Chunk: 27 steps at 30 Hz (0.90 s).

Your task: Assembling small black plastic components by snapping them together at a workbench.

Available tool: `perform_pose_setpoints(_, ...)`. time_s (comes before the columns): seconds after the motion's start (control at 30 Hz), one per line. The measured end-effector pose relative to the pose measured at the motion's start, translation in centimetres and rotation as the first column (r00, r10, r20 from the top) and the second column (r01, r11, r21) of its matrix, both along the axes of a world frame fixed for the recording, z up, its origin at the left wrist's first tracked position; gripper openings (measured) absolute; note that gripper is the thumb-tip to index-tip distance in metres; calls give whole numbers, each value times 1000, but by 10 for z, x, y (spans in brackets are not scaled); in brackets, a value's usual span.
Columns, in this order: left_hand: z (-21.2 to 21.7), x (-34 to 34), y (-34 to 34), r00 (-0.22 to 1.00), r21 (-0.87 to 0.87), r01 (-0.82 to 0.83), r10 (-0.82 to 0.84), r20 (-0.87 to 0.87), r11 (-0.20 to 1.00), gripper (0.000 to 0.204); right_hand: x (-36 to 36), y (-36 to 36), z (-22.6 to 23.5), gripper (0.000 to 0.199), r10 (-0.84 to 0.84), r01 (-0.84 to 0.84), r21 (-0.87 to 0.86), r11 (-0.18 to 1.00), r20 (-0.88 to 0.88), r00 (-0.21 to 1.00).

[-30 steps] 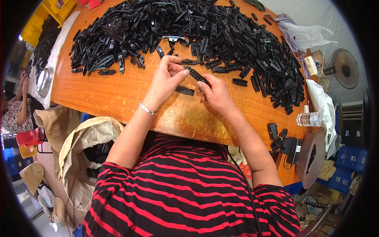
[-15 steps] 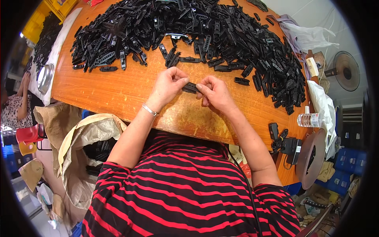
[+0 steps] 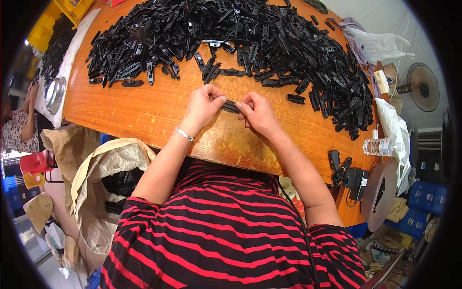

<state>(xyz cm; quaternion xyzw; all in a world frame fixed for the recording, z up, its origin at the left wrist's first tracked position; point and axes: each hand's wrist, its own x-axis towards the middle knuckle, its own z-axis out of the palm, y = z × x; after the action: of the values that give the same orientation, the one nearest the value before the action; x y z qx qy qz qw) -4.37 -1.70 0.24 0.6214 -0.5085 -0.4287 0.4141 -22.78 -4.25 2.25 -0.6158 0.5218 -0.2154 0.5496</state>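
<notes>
My left hand (image 3: pixel 204 108) pinches one end of a slim black plastic piece (image 3: pixel 230 106) between thumb and forefinger, my other fingers curled in behind. My right hand (image 3: pixel 259 114) has the opposite end in the same sort of pinch, thumb on the near side, so the piece spans the gap between my two hands, tilted slightly down toward my right. Neither hand is spread; both are closed down on it. I hold it over the bare near part of the wooden table (image 3: pixel 130 108), on my side of the big curved heap of black parts (image 3: pixel 159 38); whether it touches the wood I can't tell.

As for containers, at the far left a yellow crate (image 3: pixel 41 31) stands beyond the table; I can't make out its contents. Below it, a round shiny metal dish (image 3: pixel 55 98) sits on a white-covered surface. Nearer me, just left of my left forearm, a pale woven sack (image 3: pixel 103 156) gapes open with black pieces (image 3: pixel 122 180) inside. Over on my right, a clear plastic bottle (image 3: pixel 377 147) lies on its side near the table's edge, and below it a pinkish basin (image 3: pixel 369 204) stands steeply tilted, dark bits (image 3: pixel 380 195) showing inside.
</notes>
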Motion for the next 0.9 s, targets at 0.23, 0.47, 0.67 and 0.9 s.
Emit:
perform_pose_setpoints(0.23,-3,-1,0,1000,-2,-17,17,1,1000,12,1,-3,5,19,12,-12,0,1000,-35,999)
perform_pose_setpoints(0.47,-2,-1,4,993,-45,-9,15,115,999,13,-1,-10,8,23,95,-90,44,995,-123,988)
perform_pose_setpoints(0.67,5,-2,6,909,-132,98,-34,416,986,18,-4,-18,4,32,152,-209,-123,970,-364,919)
perform_pose_setpoints(0.9,23,8,-16,877,163,148,-206,433,975,20,3,-32,15,27,195,-205,3,979,-327,925)
